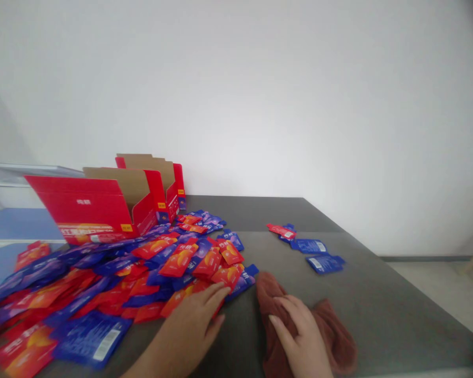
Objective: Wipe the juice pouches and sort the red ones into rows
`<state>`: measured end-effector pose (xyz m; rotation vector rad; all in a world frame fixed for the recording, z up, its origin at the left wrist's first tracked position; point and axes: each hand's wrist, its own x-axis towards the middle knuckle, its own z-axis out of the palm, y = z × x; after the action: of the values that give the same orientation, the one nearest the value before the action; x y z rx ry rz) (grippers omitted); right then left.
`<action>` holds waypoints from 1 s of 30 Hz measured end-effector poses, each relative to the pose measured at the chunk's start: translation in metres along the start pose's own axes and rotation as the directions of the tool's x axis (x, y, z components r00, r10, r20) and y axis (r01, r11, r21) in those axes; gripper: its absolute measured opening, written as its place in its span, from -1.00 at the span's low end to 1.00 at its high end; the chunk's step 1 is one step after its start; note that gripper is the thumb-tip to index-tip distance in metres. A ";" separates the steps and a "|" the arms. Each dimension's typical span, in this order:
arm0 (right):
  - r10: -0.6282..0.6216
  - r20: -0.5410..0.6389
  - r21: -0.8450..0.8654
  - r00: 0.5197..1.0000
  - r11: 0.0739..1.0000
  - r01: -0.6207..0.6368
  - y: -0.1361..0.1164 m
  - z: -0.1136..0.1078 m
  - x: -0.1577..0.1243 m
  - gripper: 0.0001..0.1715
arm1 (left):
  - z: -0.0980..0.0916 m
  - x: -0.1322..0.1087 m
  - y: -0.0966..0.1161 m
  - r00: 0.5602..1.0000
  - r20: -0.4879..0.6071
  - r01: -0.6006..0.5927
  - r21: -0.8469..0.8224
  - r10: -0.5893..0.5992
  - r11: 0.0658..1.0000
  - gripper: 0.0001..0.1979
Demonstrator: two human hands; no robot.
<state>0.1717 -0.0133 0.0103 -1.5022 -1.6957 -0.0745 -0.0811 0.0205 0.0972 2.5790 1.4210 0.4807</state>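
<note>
Resting open on a crumpled reddish-brown cloth towel [337, 341], the right hand [299, 336] lies flat, holding nothing. The left hand [189, 325], fingers loosely parted, touches a heap of glossy red and blue sachets [142, 278] without gripping.

Grey tabletop [372, 310], mostly covered at left by a big loose heap of red and blue sachets [142, 278]. Two open red cardboard boxes [82, 210] stand behind the heap, near the back edge. Few separate sachets [315, 252] lie well apart at right. Crumpled brown towel [335, 336] lies front, right of the heap.
</note>
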 end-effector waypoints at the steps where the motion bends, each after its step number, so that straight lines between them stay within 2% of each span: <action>1: 0.016 0.018 0.031 1.000 0.999 -0.017 -0.007 0.002 0.004 -0.62 | 0.016 0.001 0.011 0.999 0.016 -0.034 -0.084 0.035 0.996 -0.43; 2: 0.023 0.038 0.054 0.999 0.998 -0.025 -0.011 0.003 0.010 -0.60 | 0.033 0.004 0.022 0.997 0.035 -0.070 -0.157 0.076 0.985 -0.32; 4: 0.037 0.061 -0.021 0.997 0.999 -0.036 -0.006 -0.002 0.028 -0.58 | 0.065 0.010 0.040 0.984 0.088 -0.128 -0.255 0.155 0.958 -0.22; 6: 0.084 0.049 -0.223 0.995 0.972 -0.071 0.016 -0.013 0.051 -0.59 | 0.090 0.016 0.057 0.969 0.152 -0.149 -0.278 0.197 0.949 -0.20; 8: 0.141 0.036 -0.368 0.989 0.922 -0.118 0.050 -0.027 0.074 -0.62 | 0.104 0.021 0.071 0.965 0.189 -0.133 -0.246 0.182 0.960 -0.21; 12: 0.200 0.119 -0.533 0.973 0.839 -0.108 0.112 -0.037 0.102 -0.57 | 0.112 0.023 0.087 0.983 0.140 -0.092 -0.187 0.119 0.978 -0.24; 16: 0.255 0.210 -0.635 0.944 0.770 -0.067 0.137 -0.032 0.102 -0.69 | 0.108 0.021 0.088 0.983 0.123 -0.106 -0.210 0.134 0.972 -0.23; 19: 0.283 0.254 -0.679 0.925 0.734 -0.038 0.141 -0.037 0.099 -0.76 | 0.105 0.019 0.087 0.982 0.142 -0.091 -0.233 0.126 0.968 -0.22; 23: 0.252 0.268 -0.678 0.930 0.735 -0.005 0.138 -0.060 0.097 -0.81 | 0.107 0.017 0.088 0.990 0.087 -0.088 -0.242 0.112 0.966 -0.25; 25: 0.212 0.231 -0.662 0.949 0.750 -0.006 0.131 -0.078 0.099 -0.85 | 0.111 0.015 0.087 0.994 0.027 -0.101 -0.233 0.110 0.967 -0.24; 27: 0.170 0.164 -0.637 0.972 0.770 -0.028 0.118 -0.097 0.103 -0.75 | 0.115 0.013 0.085 0.992 -0.064 -0.124 -0.235 0.112 0.964 -0.18; 30: 0.112 0.058 -0.572 0.992 0.818 -0.059 0.083 -0.126 0.111 -0.62 | 0.112 0.008 0.079 0.954 -0.251 -0.241 -0.321 0.163 0.916 -0.17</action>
<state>0.3181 0.0276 0.1193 -2.0446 -1.7610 -0.5182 0.0249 -0.0129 0.0170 2.4444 1.0074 0.9812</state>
